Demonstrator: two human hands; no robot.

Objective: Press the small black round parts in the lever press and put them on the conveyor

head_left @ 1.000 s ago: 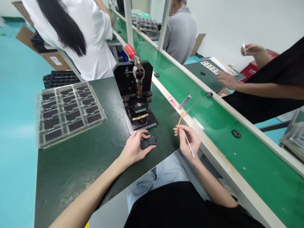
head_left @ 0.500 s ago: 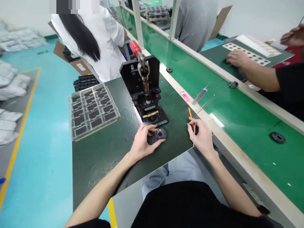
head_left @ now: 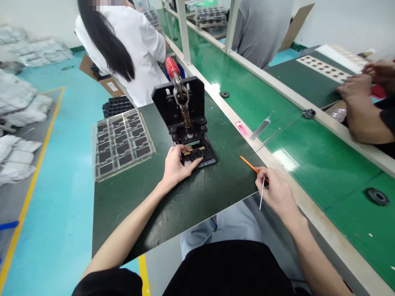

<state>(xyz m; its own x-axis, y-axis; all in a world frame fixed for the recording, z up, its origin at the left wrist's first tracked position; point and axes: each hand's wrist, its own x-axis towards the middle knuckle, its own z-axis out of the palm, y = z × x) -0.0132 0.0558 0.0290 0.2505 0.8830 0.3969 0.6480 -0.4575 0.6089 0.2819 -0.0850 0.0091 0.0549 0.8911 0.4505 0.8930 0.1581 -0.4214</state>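
Observation:
My left hand (head_left: 178, 165) lies at the front of the black hand press (head_left: 178, 96), its fingers around a round black part (head_left: 196, 155) seated on the press base. The press has a red handle (head_left: 172, 67) and a chain-like link above a threaded screw. My right hand (head_left: 276, 191) is off to the right near the edge of the dark green mat (head_left: 197, 197), away from the press. It grips a thin orange stick (head_left: 249, 165) and a slim pale rod (head_left: 262, 195).
A clear tray of black pads (head_left: 121, 144) lies left of the press. A green conveyor belt (head_left: 321, 164) runs along the right, holding loose metal rods (head_left: 261, 130). A co-worker's hands (head_left: 354, 84) work on a perforated sheet beyond it. Other people stand further along the line.
My left hand has carried the round black part from the mat onto the press base. My right hand has moved slightly right, and the view has turned a little.

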